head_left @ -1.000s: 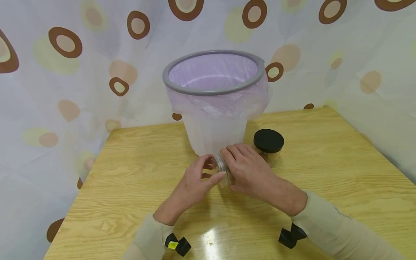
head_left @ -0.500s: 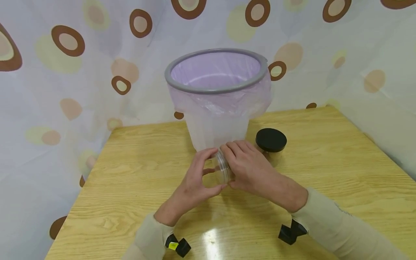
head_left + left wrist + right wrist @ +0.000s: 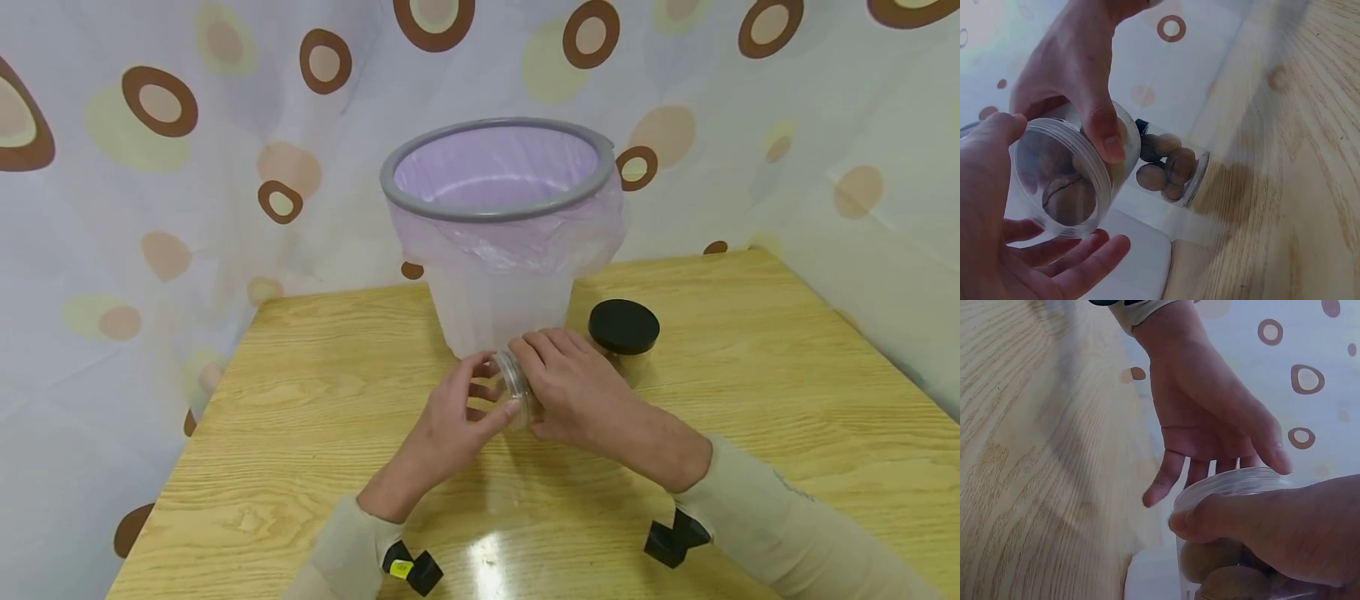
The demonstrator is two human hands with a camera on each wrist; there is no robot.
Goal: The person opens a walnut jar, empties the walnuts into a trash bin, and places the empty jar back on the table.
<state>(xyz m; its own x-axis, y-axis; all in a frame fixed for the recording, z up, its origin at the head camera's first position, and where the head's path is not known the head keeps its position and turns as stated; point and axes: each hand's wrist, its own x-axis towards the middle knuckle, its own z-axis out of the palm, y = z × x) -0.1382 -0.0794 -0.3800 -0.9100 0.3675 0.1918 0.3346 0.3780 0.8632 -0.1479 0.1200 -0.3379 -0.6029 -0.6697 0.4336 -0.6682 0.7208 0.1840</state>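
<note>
right now the right hand point(image 3: 577, 392) grips a clear plastic jar point(image 3: 516, 385) tipped on its side just above the counter point(image 3: 750, 392), its fingers point(image 3: 1102, 128) curled over the jar's wall with the thumb pressed near the open rim. the left hand point(image 3: 450, 417) sits at the jar's mouth, its fingers point(image 3: 1166, 478) loosely spread and fairly wide, the thumb tip touching the rim while the others hang just below the opening without closing on anything. walnuts point(image 3: 1066, 197) show through the jar's wall. just behind the hands stands a bin point(image 3: 498, 208) with a grey rim and a pale purple liner. beside it, right of the hands, a second jar with a black lid point(image 3: 622, 327) stands upright, also holding walnuts.
</note>
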